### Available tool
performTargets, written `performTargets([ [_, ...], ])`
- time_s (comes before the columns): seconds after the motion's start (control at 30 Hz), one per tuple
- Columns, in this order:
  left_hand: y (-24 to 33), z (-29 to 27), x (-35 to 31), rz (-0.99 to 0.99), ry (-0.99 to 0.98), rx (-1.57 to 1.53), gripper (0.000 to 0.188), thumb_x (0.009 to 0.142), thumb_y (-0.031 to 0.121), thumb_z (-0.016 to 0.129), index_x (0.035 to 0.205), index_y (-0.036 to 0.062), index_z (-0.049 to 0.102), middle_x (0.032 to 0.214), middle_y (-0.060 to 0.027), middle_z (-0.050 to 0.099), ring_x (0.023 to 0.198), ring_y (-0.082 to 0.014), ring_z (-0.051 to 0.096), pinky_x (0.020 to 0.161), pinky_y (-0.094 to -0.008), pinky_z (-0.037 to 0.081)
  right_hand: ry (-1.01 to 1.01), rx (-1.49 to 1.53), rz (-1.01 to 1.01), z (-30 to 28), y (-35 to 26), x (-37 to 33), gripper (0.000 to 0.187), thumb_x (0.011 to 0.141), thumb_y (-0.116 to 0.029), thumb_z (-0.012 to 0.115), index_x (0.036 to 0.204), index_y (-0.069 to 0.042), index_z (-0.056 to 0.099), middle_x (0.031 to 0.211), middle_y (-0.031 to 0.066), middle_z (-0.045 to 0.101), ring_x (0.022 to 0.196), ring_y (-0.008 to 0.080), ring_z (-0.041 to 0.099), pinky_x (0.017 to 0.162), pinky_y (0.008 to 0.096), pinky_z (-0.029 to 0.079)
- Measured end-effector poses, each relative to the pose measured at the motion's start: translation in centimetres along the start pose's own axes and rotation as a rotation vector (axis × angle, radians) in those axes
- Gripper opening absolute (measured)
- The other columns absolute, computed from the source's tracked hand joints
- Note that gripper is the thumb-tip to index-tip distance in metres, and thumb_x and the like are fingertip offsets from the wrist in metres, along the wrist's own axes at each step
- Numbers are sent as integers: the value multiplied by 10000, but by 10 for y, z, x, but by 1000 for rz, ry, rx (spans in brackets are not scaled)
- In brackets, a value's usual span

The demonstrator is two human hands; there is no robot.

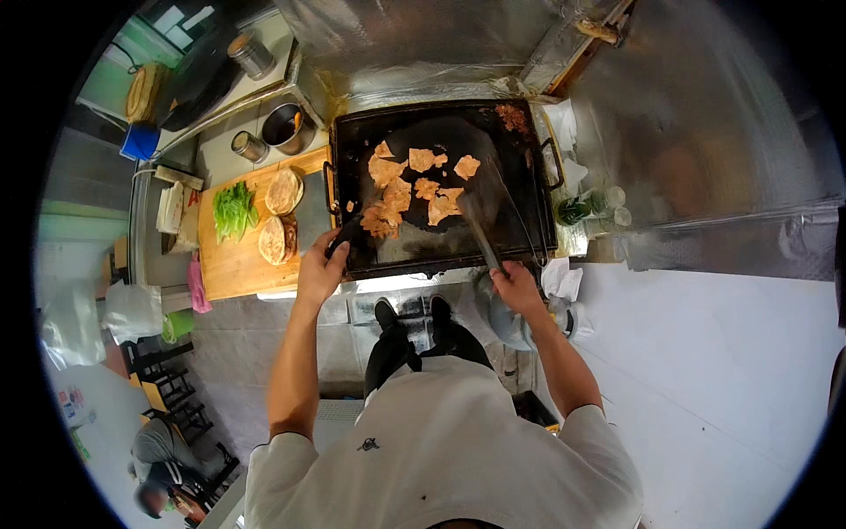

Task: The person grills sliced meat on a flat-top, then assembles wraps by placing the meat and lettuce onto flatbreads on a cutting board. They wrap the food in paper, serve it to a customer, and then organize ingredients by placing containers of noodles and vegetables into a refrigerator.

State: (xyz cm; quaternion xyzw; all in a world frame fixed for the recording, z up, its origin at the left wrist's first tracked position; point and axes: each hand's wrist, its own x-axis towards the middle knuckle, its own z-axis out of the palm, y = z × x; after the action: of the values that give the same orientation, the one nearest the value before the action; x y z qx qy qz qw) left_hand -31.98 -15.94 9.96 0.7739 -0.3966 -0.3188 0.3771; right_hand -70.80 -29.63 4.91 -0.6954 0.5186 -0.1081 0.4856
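Browned pieces of thin food [388,196], perhaps meat slices, lie scattered across a black rectangular griddle [414,132] in front of me. My right hand [518,287] is closed round the handle of a metal spatula [477,227], whose blade reaches over the griddle's right half, close to the food. At the griddle's front left corner, my left hand [322,266] grips a black-handled tool [350,234]; its working end cannot be made out clearly against the griddle and food. Thin metal tongs [522,212] lie along the griddle's right side.
Left of the griddle, a wooden board [225,269] bears lettuce [234,212], a round flatbread [284,191] and a filled flatbread [278,241]. Behind it stand a dark pot [288,129] and a metal shaker [249,146]. Glass bottles [595,204] are at right. A person [167,454] sits lower left.
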Motion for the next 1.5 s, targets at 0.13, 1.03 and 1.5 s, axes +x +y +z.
performTargets([
  [0.13, -9, -5, -17, -280, -59, -284, 436, 1035, 302, 525, 1272, -61, 561, 641, -69, 622, 491, -109, 525, 469, -268, 415, -214, 260, 112, -2, -34, -1, 239, 992, -238, 585, 973, -8, 647, 668, 60, 637, 533, 118, 594, 513, 302, 471],
  [1.03, -4, 4, -36, -153, 195, -318, 431, 1046, 318, 486, 1279, -35, 568, 657, -41, 623, 547, -115, 552, 533, -281, 426, -457, -81, 27, 12, -154, 109, 292, 1009, -244, 555, 938, 26, 638, 711, 107, 659, 586, 199, 652, 560, 381, 524],
  [1.5, 3, -7, -28, -193, 151, -538, 406, 1057, 340, 476, 1260, -4, 548, 640, -30, 581, 510, -84, 503, 466, -243, 385, -242, -377, -357, 69, -113, 25, 236, 931, -224, 563, 888, 4, 601, 754, 218, 634, 733, 424, 649, 657, 503, 514],
])
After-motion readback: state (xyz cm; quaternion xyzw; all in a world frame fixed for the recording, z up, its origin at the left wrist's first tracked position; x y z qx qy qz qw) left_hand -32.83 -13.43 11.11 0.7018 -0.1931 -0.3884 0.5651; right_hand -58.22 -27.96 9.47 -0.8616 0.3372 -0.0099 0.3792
